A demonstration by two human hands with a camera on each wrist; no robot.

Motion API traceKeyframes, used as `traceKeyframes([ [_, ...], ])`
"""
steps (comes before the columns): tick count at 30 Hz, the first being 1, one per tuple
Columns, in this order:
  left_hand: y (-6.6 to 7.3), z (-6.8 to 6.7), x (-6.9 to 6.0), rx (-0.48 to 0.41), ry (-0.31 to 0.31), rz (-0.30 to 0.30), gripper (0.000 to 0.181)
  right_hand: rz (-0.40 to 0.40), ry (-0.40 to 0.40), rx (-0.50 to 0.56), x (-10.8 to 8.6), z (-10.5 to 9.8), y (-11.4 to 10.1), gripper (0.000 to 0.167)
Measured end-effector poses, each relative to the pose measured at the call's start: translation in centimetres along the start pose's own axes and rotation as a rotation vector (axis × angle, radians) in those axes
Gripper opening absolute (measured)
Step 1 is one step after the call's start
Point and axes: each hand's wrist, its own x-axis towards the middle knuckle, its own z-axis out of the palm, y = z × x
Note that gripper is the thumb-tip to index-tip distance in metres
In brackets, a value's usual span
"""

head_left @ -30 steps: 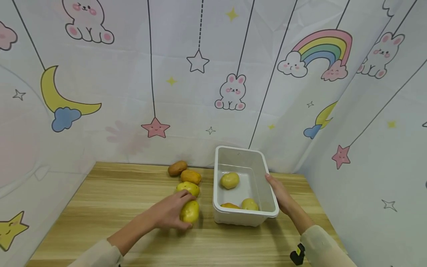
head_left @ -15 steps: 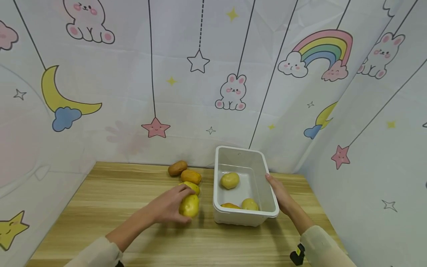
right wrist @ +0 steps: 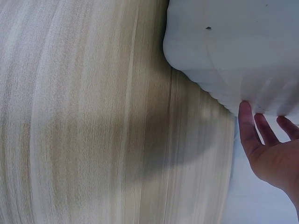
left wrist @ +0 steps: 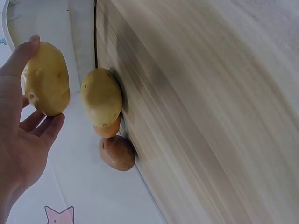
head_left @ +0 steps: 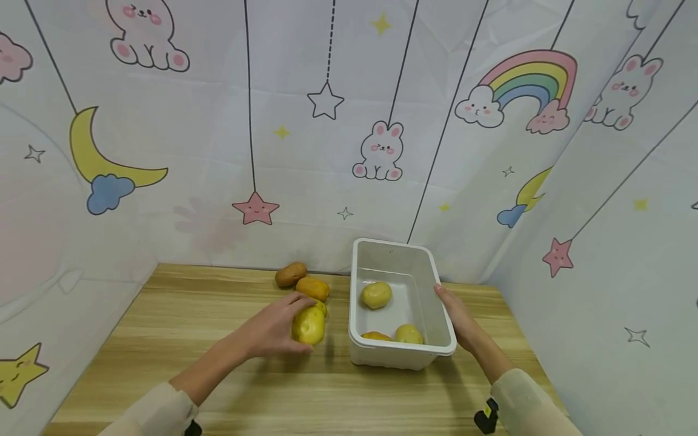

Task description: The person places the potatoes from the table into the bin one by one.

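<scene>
My left hand holds a yellow potato between thumb and fingers; in the left wrist view this potato is held apart from the others. Just behind it a second yellow potato lies on the table, mostly hidden in the head view. My right hand grips the right side of a white plastic tub, its thumb at the rim and, in the right wrist view, fingertips against the outer wall. Inside the tub are two pale yellow potatoes and a partly hidden orange one.
An orange, potato-shaped piece and a brown potato lie towards the back of the wooden table. White printed cloth hangs behind and at the sides. A small black-and-yellow object is by the right sleeve.
My left hand has moved slightly away from me with the yellow potato, which now covers most of the potato behind it. My right hand and the tub stay put.
</scene>
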Motion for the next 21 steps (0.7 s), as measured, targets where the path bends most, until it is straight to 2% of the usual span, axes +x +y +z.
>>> traceKeyframes([
  [5,-0.19,-0.17,0.18,0.006,0.016,-0.010,0.094,0.005,0.016,0.000,0.10,0.02,0.01,0.070],
  [13,-0.37,-0.42,0.18,0.007,0.062,-0.022,0.095,-0.012,-0.004,-0.002,0.13,0.00,0.11,0.070],
  [21,-0.73,-0.40,0.08,-0.059,0.096,-0.050,0.090,-0.004,-0.002,0.001,0.09,0.05,0.08,0.071],
])
